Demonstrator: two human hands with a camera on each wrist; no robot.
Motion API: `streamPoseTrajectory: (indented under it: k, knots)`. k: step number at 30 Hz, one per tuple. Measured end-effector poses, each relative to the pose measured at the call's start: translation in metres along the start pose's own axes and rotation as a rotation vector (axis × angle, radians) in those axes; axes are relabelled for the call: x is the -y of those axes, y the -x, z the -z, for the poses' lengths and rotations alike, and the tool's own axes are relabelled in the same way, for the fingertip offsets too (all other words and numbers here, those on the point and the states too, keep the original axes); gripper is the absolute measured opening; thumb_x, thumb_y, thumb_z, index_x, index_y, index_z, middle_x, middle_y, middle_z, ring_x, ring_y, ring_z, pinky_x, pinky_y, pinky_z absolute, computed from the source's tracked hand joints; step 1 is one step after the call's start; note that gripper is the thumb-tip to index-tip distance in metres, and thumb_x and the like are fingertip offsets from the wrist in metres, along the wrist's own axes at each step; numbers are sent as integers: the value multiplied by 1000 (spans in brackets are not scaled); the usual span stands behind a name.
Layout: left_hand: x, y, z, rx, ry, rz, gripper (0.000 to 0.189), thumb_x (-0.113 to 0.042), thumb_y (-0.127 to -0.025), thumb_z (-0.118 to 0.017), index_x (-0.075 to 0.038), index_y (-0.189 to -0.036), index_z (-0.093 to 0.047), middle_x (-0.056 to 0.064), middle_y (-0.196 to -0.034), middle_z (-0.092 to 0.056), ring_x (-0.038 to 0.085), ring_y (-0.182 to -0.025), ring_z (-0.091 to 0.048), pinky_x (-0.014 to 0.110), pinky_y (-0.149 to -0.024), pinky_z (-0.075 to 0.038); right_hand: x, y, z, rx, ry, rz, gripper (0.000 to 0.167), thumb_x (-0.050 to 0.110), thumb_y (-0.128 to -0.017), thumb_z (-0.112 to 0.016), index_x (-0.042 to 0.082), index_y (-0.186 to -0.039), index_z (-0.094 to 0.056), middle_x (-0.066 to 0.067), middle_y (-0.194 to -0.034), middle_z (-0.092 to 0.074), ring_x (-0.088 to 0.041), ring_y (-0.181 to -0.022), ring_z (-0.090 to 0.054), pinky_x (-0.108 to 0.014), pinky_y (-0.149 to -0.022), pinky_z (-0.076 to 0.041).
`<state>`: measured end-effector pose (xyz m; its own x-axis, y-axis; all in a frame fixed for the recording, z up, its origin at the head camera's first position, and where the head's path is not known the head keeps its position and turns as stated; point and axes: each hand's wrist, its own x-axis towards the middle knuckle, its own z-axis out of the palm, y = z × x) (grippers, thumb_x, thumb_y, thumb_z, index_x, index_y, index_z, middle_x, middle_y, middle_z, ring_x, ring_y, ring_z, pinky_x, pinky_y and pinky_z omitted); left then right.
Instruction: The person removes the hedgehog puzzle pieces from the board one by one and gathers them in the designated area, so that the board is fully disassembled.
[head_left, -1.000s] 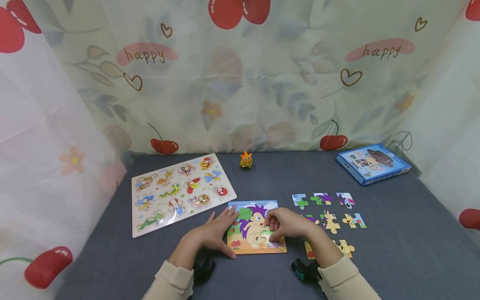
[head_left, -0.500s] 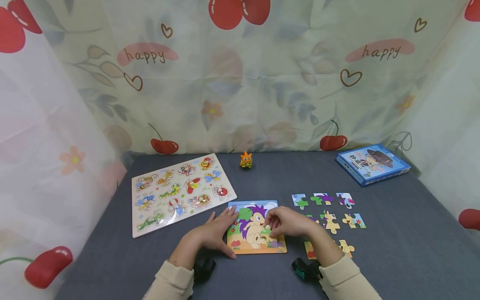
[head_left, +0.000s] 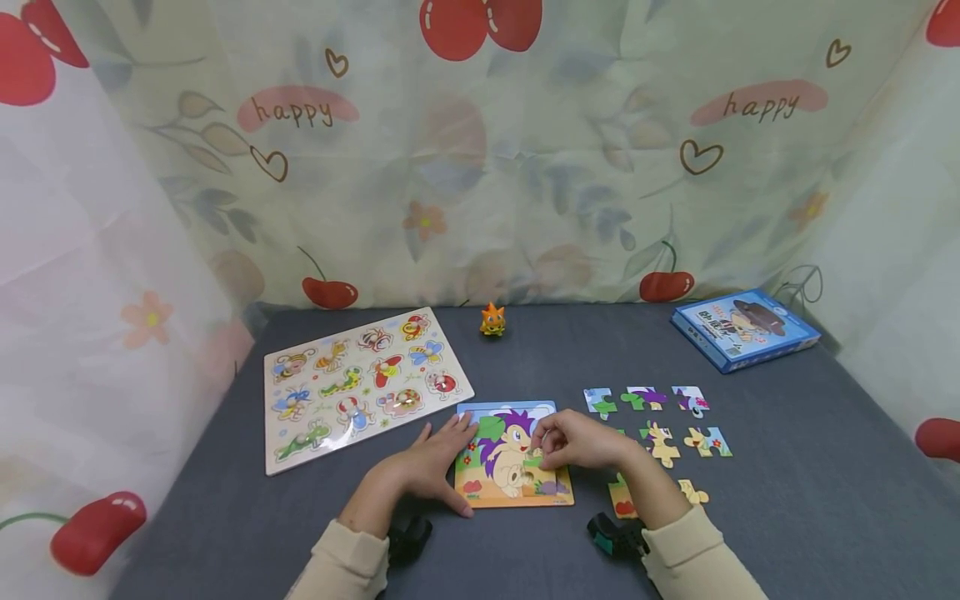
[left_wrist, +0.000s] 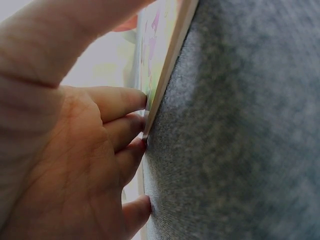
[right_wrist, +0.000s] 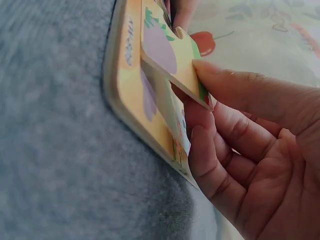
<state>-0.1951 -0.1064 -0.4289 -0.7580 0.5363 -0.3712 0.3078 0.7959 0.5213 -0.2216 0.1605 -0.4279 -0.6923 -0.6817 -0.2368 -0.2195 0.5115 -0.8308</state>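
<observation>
A jigsaw board [head_left: 510,502] with a purple-haired hedgehog picture lies flat on the grey cloth. My left hand [head_left: 429,465] rests along its left side, fingers extended over the edge and thumb near the lower left corner. Over the lower right part, my right hand [head_left: 581,442] pinches a jigsaw piece [right_wrist: 167,52] between thumb and fingers. The right wrist view shows this piece, yellow with a purple shape and green, tilted; its near end is close to the board's frame, and matching picture shows beneath. Whether it touches the board I cannot tell.
Several loose jigsaw pieces [head_left: 663,450] lie in rows to the right, partly hidden by my right arm. A bug puzzle board [head_left: 270,433] lies at the left. Farther back are a small orange toy [head_left: 492,321] and a blue box [head_left: 750,329].
The jigsaw piece in my right hand has tipped, losing the glare seen a second ago, and the hand has shifted slightly up and right. My left hand stays put.
</observation>
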Motion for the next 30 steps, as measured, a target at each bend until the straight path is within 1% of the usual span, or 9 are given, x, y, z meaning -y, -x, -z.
streamPoseTrajectory:
  k: [6,9,13,17,20,25,30]
  knots:
    - [1,0,0,2,-4,1,109,-47,-66,-81,-11,-149,-20,7,-158,-7,24,-146,0,55,-115,1,-3,1,1,-3,33,-12,16,11,-84,-68,3,-97,-67,3,-63,-55,-8,-56,-44,-19,-54,-38]
    - [1,0,0,5,-3,1,110,-47,-66,-81,-12,-150,-19,6,-158,-7,24,-146,0,55,-115,2,-5,1,1,-1,31,-15,16,13,-84,-68,4,-97,-68,3,-63,-54,-8,-56,-44,-20,-53,-38]
    - [1,0,0,7,-2,3,109,-47,-66,-80,-12,-150,-19,6,-159,-7,24,-147,0,54,-115,2,-6,2,3,6,-5,-17,18,13,-85,-67,3,-99,-68,3,-65,-55,-9,-57,-45,-20,-54,-39]
    - [1,-1,0,5,-3,6,110,-47,-66,-80,-13,-150,-19,6,-158,-7,24,-147,0,54,-115,2,-6,6,5,-11,-62,-60,20,15,-85,-67,3,-101,-67,2,-67,-57,-10,-59,-47,-23,-56,-42]
    - [0,-2,-1,4,-5,10,110,-48,-65,-81,-13,-150,-20,6,-158,-8,24,-147,0,55,-115,1,-6,9,8,-20,-115,-97,22,17,-84,-68,2,-101,-66,1,-68,-60,-11,-60,-51,-26,-60,-47]
    - [1,-2,-1,7,-5,13,110,-48,-65,-80,-13,-150,-19,6,-158,-7,24,-147,0,55,-115,1,-6,16,11,-9,-162,-102,24,16,-84,-69,0,-102,-66,-1,-69,-64,-11,-61,-55,-29,-63,-52]
    - [0,0,0,7,3,16,109,-47,-66,-80,-13,-150,-19,5,-159,-7,24,-147,0,54,-115,2,-7,22,16,-3,-173,-97,26,17,-85,-68,-1,-103,-65,1,-67,-62,-11,-62,-56,-29,-63,-52]
